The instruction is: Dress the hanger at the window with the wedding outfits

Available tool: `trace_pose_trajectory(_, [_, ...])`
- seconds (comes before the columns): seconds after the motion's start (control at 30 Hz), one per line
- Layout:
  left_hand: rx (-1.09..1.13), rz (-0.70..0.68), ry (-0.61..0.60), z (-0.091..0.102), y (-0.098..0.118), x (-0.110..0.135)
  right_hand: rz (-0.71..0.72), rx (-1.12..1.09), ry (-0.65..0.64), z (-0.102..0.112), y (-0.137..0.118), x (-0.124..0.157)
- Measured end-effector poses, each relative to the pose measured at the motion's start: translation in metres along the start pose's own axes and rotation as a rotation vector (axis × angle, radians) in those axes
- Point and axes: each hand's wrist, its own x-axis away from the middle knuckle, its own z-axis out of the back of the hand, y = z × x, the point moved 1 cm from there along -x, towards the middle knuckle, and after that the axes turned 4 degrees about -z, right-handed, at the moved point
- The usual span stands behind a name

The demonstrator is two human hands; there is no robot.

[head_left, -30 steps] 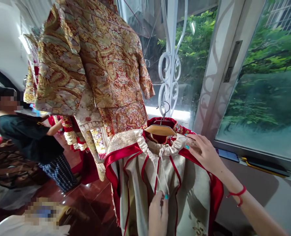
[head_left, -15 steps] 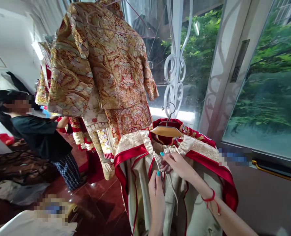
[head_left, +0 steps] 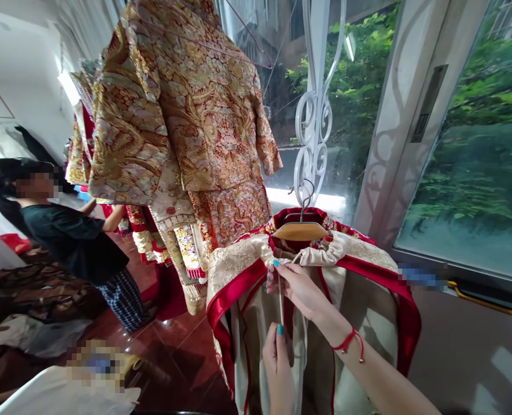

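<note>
A cream skirt [head_left: 364, 300] with red satin bands hangs from a wooden hanger [head_left: 301, 231], over a red embroidered garment [head_left: 351, 225]. Its top edge is a gathered waistband [head_left: 323, 253], parted at the middle. My left hand [head_left: 277, 360], low in front of the skirt, is closed in a pinch on a thin cream drawstring [head_left: 281, 300]. The cord runs taut up to my right hand [head_left: 297, 285], whose fingers are closed on the waistband's left end, where the cord comes out. The fingertips behind the cloth are partly hidden.
Gold brocade garments [head_left: 221, 127] hang to the left on a thin hanger. Another person [head_left: 74, 236] stands at far left beside more hanging clothes. A white scrolled metal post [head_left: 312, 115] and a window [head_left: 476, 173] are behind. White cloth [head_left: 66, 392] lies at lower left.
My left hand has moved down, drawing a length of cord taut. My right hand has shifted slightly left onto the waistband's left end. The waistband's middle gap looks wider.
</note>
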Motion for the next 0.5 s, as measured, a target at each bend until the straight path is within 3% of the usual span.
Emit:
trace_pose_trajectory(0.07, [-0.133, -0.055, -0.055, 0.014, 0.006, -0.01, 0.0, 0.095, -0.003, 0.004, -0.001, 0.0])
trace_pose_trajectory(0.13, [-0.321, -0.128, -0.205, 0.032, 0.027, -0.021, 0.022, 0.321, -0.034, 0.014, -0.004, 0.004])
trace_pose_trajectory(0.2, [-0.494, -0.225, -0.319, 0.049, 0.064, -0.028, 0.077, 0.589, -0.049, 0.025, -0.012, 0.012])
trace_pose_trajectory(0.3, [-0.57, -0.413, -0.257, 0.066, 0.132, -0.04, 0.198, 0.848, 0.017, 0.038, -0.032, 0.027])
trace_pose_trajectory(0.43, [-0.676, -0.616, -0.135, 0.052, 0.201, -0.097, 0.511, 1.099, 0.288, 0.035, -0.057, 0.031])
trace_pose_trajectory(0.47, [-0.736, -0.678, -0.182, 0.045, 0.21, -0.118, 0.602, 1.133, 0.327, 0.031, -0.059, 0.029])
trace_pose_trajectory(0.5, [-0.776, -0.719, -0.343, 0.038, 0.214, -0.138, 0.678, 1.15, 0.344, 0.027, -0.058, 0.025])
